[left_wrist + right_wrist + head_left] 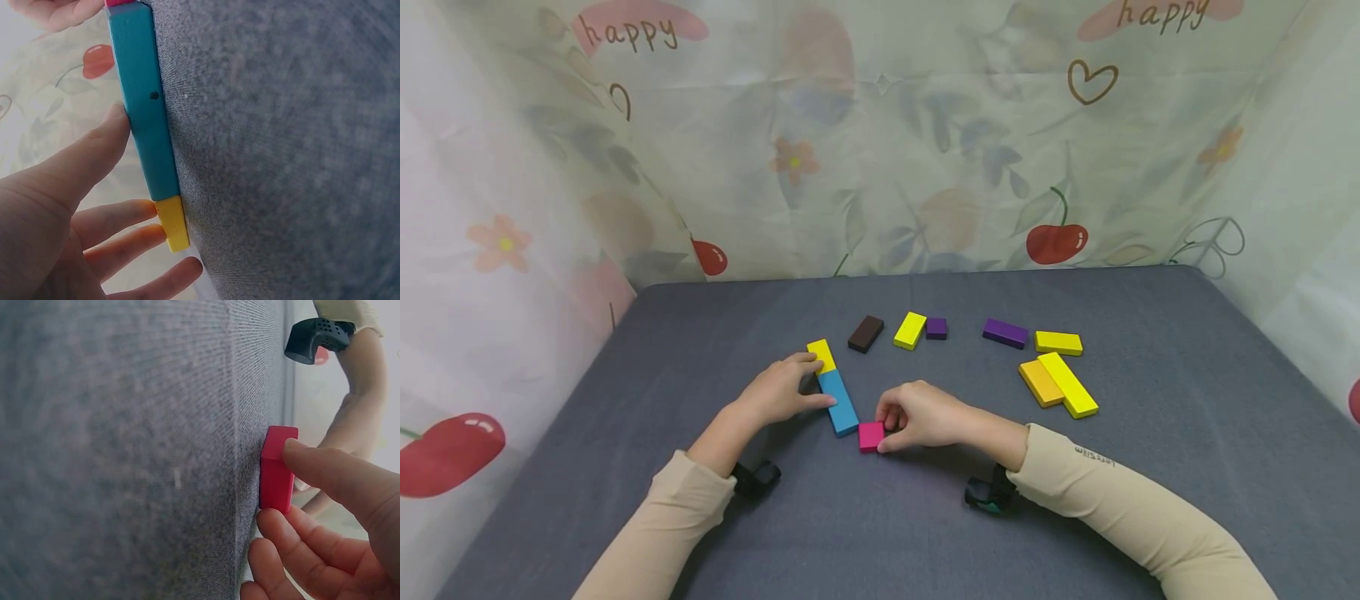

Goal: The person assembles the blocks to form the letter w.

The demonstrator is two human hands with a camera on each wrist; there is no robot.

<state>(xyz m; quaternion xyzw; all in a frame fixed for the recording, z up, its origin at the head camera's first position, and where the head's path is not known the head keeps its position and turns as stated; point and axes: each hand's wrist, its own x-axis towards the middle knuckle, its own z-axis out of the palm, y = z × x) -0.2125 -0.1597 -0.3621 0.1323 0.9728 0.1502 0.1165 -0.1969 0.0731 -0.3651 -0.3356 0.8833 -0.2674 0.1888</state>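
A blue block (838, 404) and a smaller yellow block (822, 353) lie end to end in a slanted line on the table. My left hand (778, 390) rests against their side, with the thumb at the blue block and straight fingertips at the yellow one, as the left wrist view also shows. At the near end of the blue block sits a short pink block (870, 437), its corner meeting the blue one. My right hand (925, 415) pinches this pink block between thumb and curled fingers; in the right wrist view the thumb (306, 459) presses its top.
Behind the hands lie a dark brown block (866, 334), a yellow block (910, 331) and a small purple block (936, 328). Farther right are a long purple block (1005, 333), another yellow block (1058, 342), and an orange block (1040, 383) against a long yellow one (1069, 386).
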